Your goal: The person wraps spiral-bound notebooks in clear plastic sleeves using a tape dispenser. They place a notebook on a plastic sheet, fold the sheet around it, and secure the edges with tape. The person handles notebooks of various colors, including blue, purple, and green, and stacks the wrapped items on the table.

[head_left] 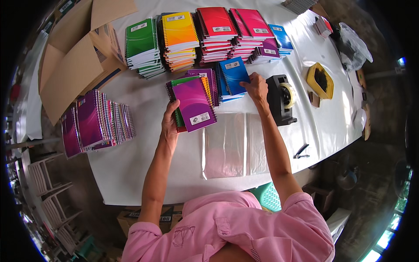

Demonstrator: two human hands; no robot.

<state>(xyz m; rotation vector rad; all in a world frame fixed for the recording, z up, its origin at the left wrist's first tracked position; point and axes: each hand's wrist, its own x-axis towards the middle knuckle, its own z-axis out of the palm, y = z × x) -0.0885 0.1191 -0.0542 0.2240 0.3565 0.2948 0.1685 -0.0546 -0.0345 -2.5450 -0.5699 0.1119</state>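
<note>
My left hand (pixel 170 114) grips a small fanned bundle of spiral notebooks, with a purple notebook (pixel 194 105) on top and green, yellow and red edges showing beneath it. My right hand (pixel 256 87) pinches the edge of a blue notebook (pixel 234 75) on a low stack of blue ones. Just behind the bundle lie more purple notebooks (pixel 204 72). Farther back stand tall stacks of green (pixel 142 37), yellow (pixel 179 30), red (pixel 216 22) and pink notebooks (pixel 249 21). Clear plastic sleeves (pixel 231 146) lie flat on the table before me.
A black tape dispenser (pixel 279 102) stands right of my right hand, near a yellow container (pixel 320 83) and a small cutter (pixel 301 151). Wrapped notebook bundles (pixel 94 122) sit at the left, beside an open cardboard box (pixel 72 65). The white table's (pixel 118 174) near edge curves before me.
</note>
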